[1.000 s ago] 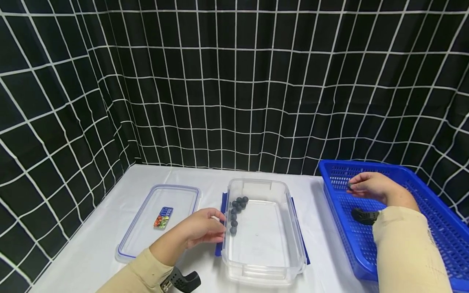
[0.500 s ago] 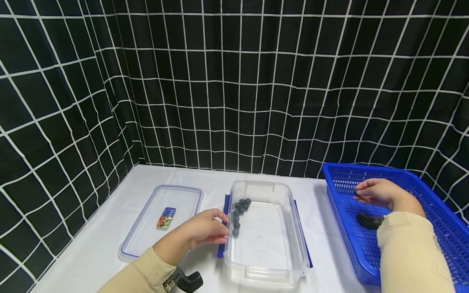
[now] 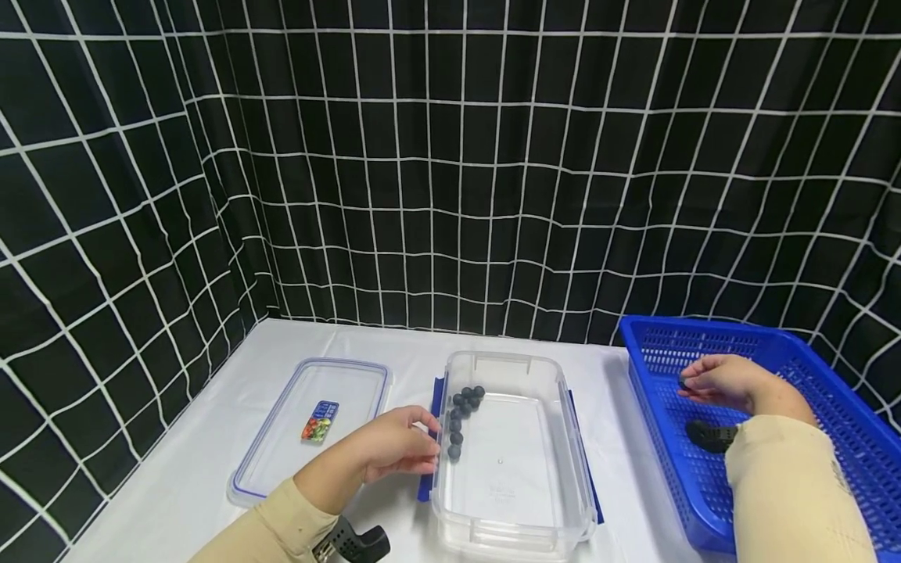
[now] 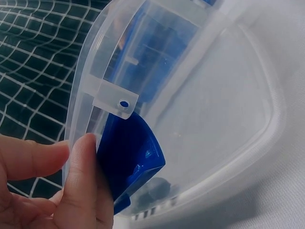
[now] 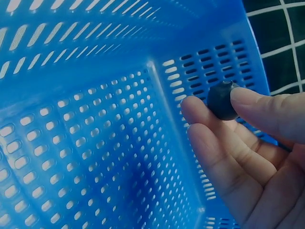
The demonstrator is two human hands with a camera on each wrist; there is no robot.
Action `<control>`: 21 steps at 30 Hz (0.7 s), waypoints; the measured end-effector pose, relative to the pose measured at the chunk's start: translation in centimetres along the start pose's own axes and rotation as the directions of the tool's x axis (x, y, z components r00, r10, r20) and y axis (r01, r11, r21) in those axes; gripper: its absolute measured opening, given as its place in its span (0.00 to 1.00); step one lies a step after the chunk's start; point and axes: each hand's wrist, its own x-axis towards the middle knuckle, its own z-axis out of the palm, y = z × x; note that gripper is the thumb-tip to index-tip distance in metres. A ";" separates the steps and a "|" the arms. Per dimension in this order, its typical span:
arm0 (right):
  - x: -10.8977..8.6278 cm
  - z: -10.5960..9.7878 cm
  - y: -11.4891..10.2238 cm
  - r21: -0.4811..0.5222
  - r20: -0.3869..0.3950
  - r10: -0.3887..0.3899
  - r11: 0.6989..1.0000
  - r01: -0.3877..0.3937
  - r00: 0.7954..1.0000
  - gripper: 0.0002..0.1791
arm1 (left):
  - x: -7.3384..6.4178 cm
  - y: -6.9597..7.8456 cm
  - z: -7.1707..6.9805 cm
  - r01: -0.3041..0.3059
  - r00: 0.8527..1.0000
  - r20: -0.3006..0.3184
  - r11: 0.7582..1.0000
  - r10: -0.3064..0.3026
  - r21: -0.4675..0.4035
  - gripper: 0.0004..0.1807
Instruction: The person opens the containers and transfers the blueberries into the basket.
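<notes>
A dark blueberry [image 5: 222,101] is pinched between the thumb and fingertips of my right hand [image 3: 725,381]. That hand is over the far left part of the blue plastic basket [image 3: 665,461], within its walls. My left hand [image 3: 397,446] grips the left rim of a clear plastic food container [image 3: 507,525], thumb on one side and fingers on the other. Beside those fingers hangs a blue side latch [image 4: 128,152]. Several blueberries [image 3: 456,438] lie along the left inner wall of the container.
The container's clear lid [image 3: 281,461], with a colourful label [image 3: 320,422], lies on the white tablecloth [image 3: 176,469] at left. A second blue latch [image 3: 586,461] hangs on the container's right. A black curtain [image 3: 450,195] with white grid lines rises behind the table.
The right hand has come down slightly inside the basket, still pinching the blueberry. The left hand keeps its hold on the container rim. The head view has shifted a little.
</notes>
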 end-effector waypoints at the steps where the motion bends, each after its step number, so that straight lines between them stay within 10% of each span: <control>1: 0.0 0.0 0.0 0.006 0.000 -0.002 1.000 0.002 1.000 0.05 | 0.0 0.0 0.0 -0.001 1.000 0.000 1.000 0.001 0.000 0.17; 21: 0.3 0.0 -1.0 -0.046 -0.009 -0.074 0.996 0.073 0.997 0.14 | -0.2 0.1 0.1 0.002 1.000 -0.005 1.000 -0.002 -0.020 0.16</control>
